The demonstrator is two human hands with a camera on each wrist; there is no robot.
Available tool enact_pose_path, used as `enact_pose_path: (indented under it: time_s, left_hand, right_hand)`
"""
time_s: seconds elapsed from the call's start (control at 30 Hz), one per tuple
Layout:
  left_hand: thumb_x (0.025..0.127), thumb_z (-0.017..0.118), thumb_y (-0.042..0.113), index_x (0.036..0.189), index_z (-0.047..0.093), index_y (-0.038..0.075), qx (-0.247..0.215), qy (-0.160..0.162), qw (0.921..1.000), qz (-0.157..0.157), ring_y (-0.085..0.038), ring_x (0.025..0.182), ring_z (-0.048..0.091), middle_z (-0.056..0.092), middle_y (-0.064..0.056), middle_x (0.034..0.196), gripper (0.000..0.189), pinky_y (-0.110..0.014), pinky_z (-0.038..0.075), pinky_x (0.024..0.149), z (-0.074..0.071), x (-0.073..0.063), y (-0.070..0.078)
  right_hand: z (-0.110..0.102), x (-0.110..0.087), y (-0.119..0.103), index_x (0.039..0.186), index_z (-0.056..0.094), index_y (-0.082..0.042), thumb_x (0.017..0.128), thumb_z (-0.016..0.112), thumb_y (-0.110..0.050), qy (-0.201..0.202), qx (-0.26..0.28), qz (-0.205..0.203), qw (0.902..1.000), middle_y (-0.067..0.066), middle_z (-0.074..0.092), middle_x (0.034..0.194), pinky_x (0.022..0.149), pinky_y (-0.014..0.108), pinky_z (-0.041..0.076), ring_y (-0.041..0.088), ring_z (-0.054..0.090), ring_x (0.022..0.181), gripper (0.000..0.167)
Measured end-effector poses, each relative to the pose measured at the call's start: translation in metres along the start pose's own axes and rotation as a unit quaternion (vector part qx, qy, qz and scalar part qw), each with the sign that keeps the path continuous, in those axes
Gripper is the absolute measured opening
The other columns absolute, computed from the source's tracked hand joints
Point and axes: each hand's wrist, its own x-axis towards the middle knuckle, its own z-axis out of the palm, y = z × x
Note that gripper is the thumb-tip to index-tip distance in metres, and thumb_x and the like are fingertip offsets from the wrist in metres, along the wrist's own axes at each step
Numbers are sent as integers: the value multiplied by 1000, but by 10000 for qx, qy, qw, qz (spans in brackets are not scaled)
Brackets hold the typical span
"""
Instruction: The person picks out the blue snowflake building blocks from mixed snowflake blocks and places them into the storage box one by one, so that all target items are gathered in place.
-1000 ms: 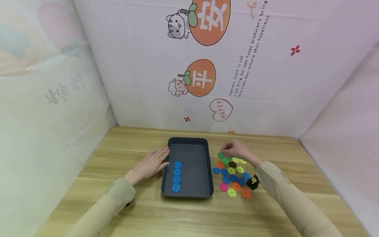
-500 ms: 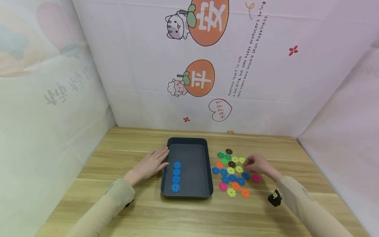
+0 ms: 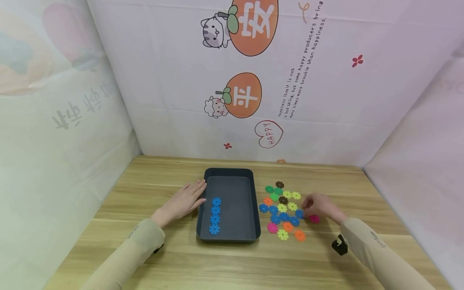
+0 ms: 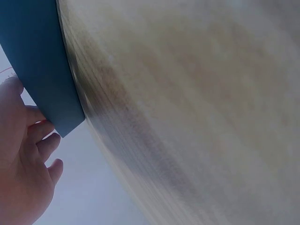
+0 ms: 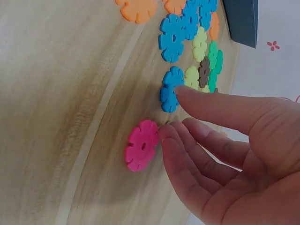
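Observation:
My left hand rests at the left rim of a dark grey tray, fingers straight and thumb at its side wall. In the left wrist view its fingertips lie against the tray wall. Four-in-line is the look of the several blue snowflake discs inside the tray. My right hand is low at the right edge of the loose discs, thumb and fingers apart with nothing between them. Its thumb tip overlaps a blue snowflake disc in the right wrist view; its fingertips are right beside a pink snowflake disc.
Loose snowflake discs lie right of the tray: green, brown, yellow, orange, pink and more blue ones. Printed white cloth stands behind the wooden table and at both sides.
My right hand has moved from the green discs at the back to the right and nearer, ending by the rightmost blue and pink discs. A brown disc shows where it was. My left hand stays put.

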Motion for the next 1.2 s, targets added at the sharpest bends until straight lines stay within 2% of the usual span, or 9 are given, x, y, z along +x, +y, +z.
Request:
enact_pose_path:
  time_s: [0.2, 0.5, 0.93, 1.2]
  left_hand:
    - [106, 43, 40, 154, 34, 2, -41, -50, 10000, -28, -32, 150, 33, 31, -15, 162, 62, -53, 28, 122, 0, 0, 0]
    - [106, 42, 41, 154, 33, 2, -62, -76, 9999, -52, -31, 150, 32, 31, -15, 162, 62, -53, 27, 123, -1, 1, 0]
    - [106, 43, 40, 153, 35, 1, -66, -66, 10000, -19, -32, 150, 33, 31, -15, 162, 62, -54, 27, 123, -1, 1, 0]
    - [106, 42, 41, 153, 35, 1, -63, -62, 10000, -33, -32, 150, 32, 31, -15, 162, 62, -54, 27, 123, 1, 1, -1]
  right_hand:
    - [1, 2, -4, 91, 69, 2, 69, 86, -9, -54, -156, 63, 9998, 9, 69, 86, 69, 30, 54, 17, 61, 76, 31]
    - [5, 3, -4, 86, 68, 1, 68, 87, -7, 31, -209, 68, 9998, 7, 68, 83, 67, 30, 51, 16, 57, 75, 27]
    - [3, 3, -1, 87, 61, 1, 73, 82, -7, -180, 128, 18, 9998, 6, 63, 83, 68, 28, 48, 17, 55, 75, 26]
    - [-6, 2, -8, 95, 62, 7, 79, 73, -1, -403, 628, -2, 9972, 13, 67, 89, 68, 33, 56, 19, 61, 75, 21]
